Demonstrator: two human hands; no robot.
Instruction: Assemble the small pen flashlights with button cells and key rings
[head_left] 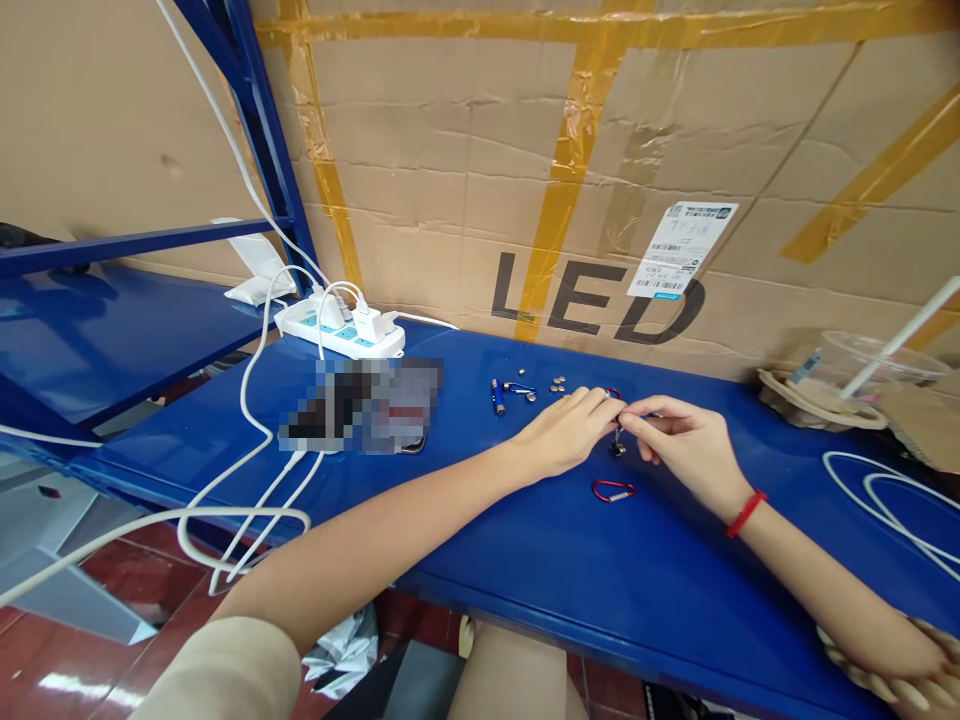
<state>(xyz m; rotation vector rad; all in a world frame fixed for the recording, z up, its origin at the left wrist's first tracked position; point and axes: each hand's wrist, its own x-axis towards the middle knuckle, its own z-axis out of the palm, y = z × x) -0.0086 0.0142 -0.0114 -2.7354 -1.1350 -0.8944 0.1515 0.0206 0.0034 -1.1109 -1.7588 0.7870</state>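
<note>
My left hand (574,430) and my right hand (686,440) meet over the blue table, fingertips pinched together. Whatever sits between the fingers is small and mostly hidden. Below them shows a small dark metallic piece (617,448); I cannot tell if it hangs or lies on the table. A bit of red (613,392) shows just behind the left fingertips. Closer to me lies a red carabiner (613,491). Left of the hands are a small blue metal tube (498,397), another blue piece (519,387) and several button cells (557,386).
A white power strip (341,330) with plugged chargers and cables stands at the back left, near a blurred phone (405,405). A clear plastic cup (862,365) with a straw sits in a cardboard holder at right, by a coiled white cable (885,505). A large cardboard box (450,180) walls off the back.
</note>
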